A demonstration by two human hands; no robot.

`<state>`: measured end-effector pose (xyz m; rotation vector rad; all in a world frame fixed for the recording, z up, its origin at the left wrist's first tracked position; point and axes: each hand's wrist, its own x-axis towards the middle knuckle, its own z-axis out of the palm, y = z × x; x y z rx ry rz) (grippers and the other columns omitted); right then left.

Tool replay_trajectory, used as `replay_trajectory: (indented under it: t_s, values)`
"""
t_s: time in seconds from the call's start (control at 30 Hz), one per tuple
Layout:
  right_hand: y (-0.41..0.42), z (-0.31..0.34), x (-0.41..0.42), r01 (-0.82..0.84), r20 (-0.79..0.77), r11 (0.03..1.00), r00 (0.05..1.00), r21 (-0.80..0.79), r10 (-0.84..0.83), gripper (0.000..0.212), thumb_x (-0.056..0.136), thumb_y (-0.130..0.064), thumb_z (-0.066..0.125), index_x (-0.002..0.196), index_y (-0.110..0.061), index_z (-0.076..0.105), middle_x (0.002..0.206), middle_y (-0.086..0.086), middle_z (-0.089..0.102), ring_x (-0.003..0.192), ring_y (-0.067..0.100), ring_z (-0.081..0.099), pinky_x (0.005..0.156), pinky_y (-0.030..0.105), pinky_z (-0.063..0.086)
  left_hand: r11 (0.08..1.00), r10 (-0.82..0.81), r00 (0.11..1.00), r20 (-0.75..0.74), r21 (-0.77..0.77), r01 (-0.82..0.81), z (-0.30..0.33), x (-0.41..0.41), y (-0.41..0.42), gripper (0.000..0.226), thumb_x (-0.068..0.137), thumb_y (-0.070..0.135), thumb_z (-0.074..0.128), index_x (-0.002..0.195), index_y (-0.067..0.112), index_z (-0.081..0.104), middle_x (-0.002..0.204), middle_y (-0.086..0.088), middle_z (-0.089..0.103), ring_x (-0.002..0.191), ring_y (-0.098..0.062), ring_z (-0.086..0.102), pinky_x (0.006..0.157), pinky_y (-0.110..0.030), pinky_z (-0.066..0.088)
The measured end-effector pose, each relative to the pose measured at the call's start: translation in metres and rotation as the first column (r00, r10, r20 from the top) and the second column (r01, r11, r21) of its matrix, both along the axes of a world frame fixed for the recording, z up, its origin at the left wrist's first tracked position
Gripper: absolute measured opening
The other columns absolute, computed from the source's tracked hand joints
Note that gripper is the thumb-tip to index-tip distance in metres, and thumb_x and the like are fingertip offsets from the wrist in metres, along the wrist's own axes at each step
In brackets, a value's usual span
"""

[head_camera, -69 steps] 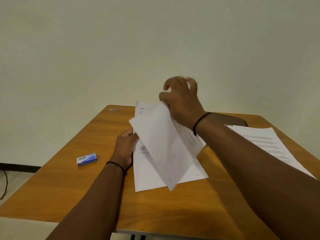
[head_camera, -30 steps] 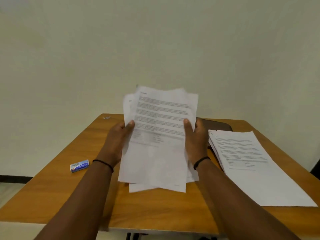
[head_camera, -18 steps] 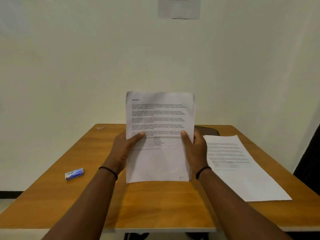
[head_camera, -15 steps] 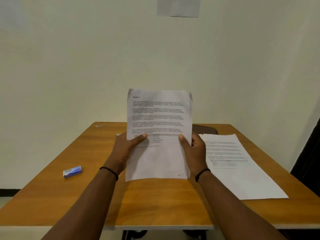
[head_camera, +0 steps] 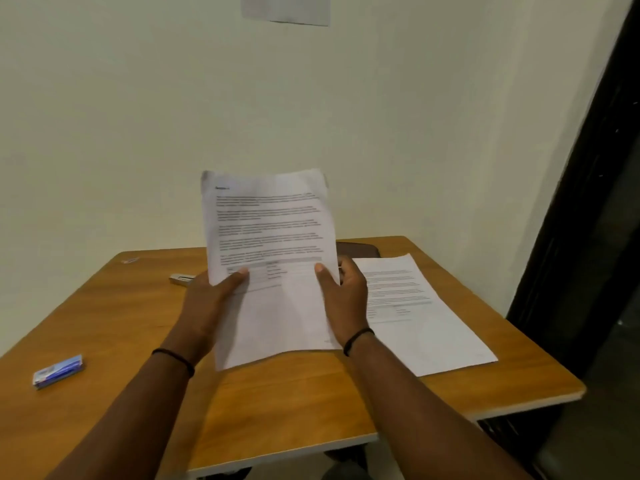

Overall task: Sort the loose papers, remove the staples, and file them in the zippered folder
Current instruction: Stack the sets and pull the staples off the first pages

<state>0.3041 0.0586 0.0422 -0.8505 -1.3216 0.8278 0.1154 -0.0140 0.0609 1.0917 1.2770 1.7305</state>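
I hold a stack of printed papers (head_camera: 273, 237) upright above the middle of the wooden table (head_camera: 121, 323). My left hand (head_camera: 211, 303) grips its left edge with the thumb on the front. My right hand (head_camera: 343, 296) grips its right edge the same way. A second pile of printed papers (head_camera: 415, 313) lies flat on the table to the right. Behind the held stack, a dark brown folder (head_camera: 358, 250) shows at the table's far edge. A small metal tool, perhaps a staple remover (head_camera: 180, 279), lies just left of my left hand.
A blue staple box (head_camera: 58, 371) lies near the table's left edge. A small scrap (head_camera: 130, 260) sits at the far left corner. A sheet is stuck on the wall (head_camera: 285, 8) above. A dark doorframe (head_camera: 588, 237) stands to the right.
I gathered the loose sheets off the table with both hands and squared them into one upright stack. The stack now leans slightly left, and the view has turned to the left.
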Motion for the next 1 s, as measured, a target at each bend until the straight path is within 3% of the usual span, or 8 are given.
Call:
replay_trajectory:
  t_s: [0.2, 0.33, 0.43, 0.53, 0.63, 0.83, 0.9, 1.0]
  values:
    - [0.036, 0.034, 0.068, 0.151, 0.134, 0.985, 0.981, -0.079, -0.139, 0.016, 0.088, -0.023, 0.072, 0.098, -0.016, 0.061, 0.099, -0.002, 0.067, 0.086, 0.012, 0.065, 0.070, 0.021, 0.053, 0.976, -0.200, 0.971, -0.129, -0.115, 0.186, 0.030, 0.049, 0.029, 0.031, 0.097, 0.021, 0.063, 0.128, 0.019, 0.064, 0.118, 0.000, 0.073, 0.103, -0.023, 0.072, 0.086, -0.040, 0.059]
    - [0.056, 0.035, 0.140, 0.233, 0.227, 0.950, 0.956, -0.209, -0.184, 0.014, 0.084, -0.016, 0.073, 0.093, -0.012, 0.064, 0.089, -0.001, 0.069, 0.079, 0.016, 0.066, 0.064, 0.025, 0.052, 0.919, -0.312, 0.938, -0.152, -0.298, 0.257, 0.032, 0.105, 0.055, 0.012, 0.099, 0.016, 0.059, 0.108, 0.018, 0.067, 0.108, -0.008, 0.074, 0.096, -0.026, 0.071, 0.089, -0.042, 0.056]
    - [0.069, 0.016, 0.177, 0.346, 0.398, 0.903, 0.889, -0.255, -0.228, 0.011, 0.085, -0.016, 0.072, 0.086, -0.017, 0.061, 0.083, -0.006, 0.066, 0.080, 0.019, 0.064, 0.063, 0.026, 0.049, 0.870, -0.257, 0.922, -0.288, -0.484, 0.092, -0.002, 0.138, 0.084, 0.013, 0.097, 0.023, 0.060, 0.092, 0.013, 0.065, 0.095, -0.011, 0.070, 0.088, -0.026, 0.065, 0.076, -0.036, 0.053]
    - [0.090, -0.018, 0.201, 0.507, 0.681, 0.817, 0.702, -0.276, -0.206, 0.010, 0.086, -0.022, 0.070, 0.085, -0.023, 0.060, 0.089, -0.004, 0.065, 0.087, 0.022, 0.061, 0.065, 0.027, 0.047, 0.858, -0.152, 0.872, -0.465, -0.501, -0.117, -0.044, 0.157, 0.114, 0.023, 0.086, 0.039, 0.066, 0.079, 0.017, 0.065, 0.092, -0.008, 0.071, 0.091, -0.029, 0.067, 0.078, -0.035, 0.056]
    - [0.098, -0.038, 0.203, 0.560, 0.794, 0.785, 0.590, -0.267, -0.150, 0.013, 0.082, -0.033, 0.067, 0.088, -0.022, 0.062, 0.088, -0.003, 0.066, 0.086, 0.024, 0.063, 0.071, 0.033, 0.054, 0.887, -0.128, 0.978, -0.166, -0.460, 0.038, -0.056, 0.162, 0.128, 0.006, 0.081, 0.023, 0.070, 0.078, 0.018, 0.069, 0.091, -0.004, 0.074, 0.091, -0.029, 0.070, 0.089, -0.046, 0.058]
    - [0.110, -0.030, 0.197, 0.394, 0.644, 0.782, 0.765, -0.483, 0.013, 0.026, 0.072, -0.034, 0.077, 0.083, -0.014, 0.063, 0.083, 0.003, 0.068, 0.082, 0.026, 0.068, 0.074, 0.036, 0.055, 0.892, -0.173, 0.947, 0.270, -0.364, 0.267, -0.062, 0.165, 0.145, 0.028, 0.086, -0.013, 0.056, 0.109, 0.000, 0.066, 0.121, -0.015, 0.069, 0.101, -0.036, 0.068, 0.084, -0.042, 0.057]
    - [0.113, -0.030, 0.195, 0.396, 0.645, 0.766, 0.764, -0.507, 0.032, 0.042, 0.067, -0.049, 0.079, 0.087, -0.014, 0.065, 0.088, 0.003, 0.069, 0.086, 0.027, 0.067, 0.084, 0.041, 0.056, 0.884, -0.208, 0.932, 0.298, -0.352, 0.309, -0.061, 0.169, 0.144, 0.034, 0.094, -0.014, 0.048, 0.123, -0.001, 0.060, 0.125, -0.016, 0.065, 0.106, -0.035, 0.065, 0.080, -0.039, 0.055]
    - [0.111, -0.027, 0.188, 0.439, 0.677, 0.760, 0.736, -0.479, 0.002, 0.064, 0.064, -0.056, 0.078, 0.105, -0.010, 0.061, 0.104, 0.001, 0.065, 0.099, 0.030, 0.062, 0.091, 0.045, 0.053, 0.892, -0.258, 0.941, 0.218, -0.322, 0.319, -0.055, 0.163, 0.135, 0.032, 0.099, -0.005, 0.049, 0.130, 0.001, 0.057, 0.128, -0.018, 0.065, 0.110, -0.035, 0.065, 0.090, -0.046, 0.055]
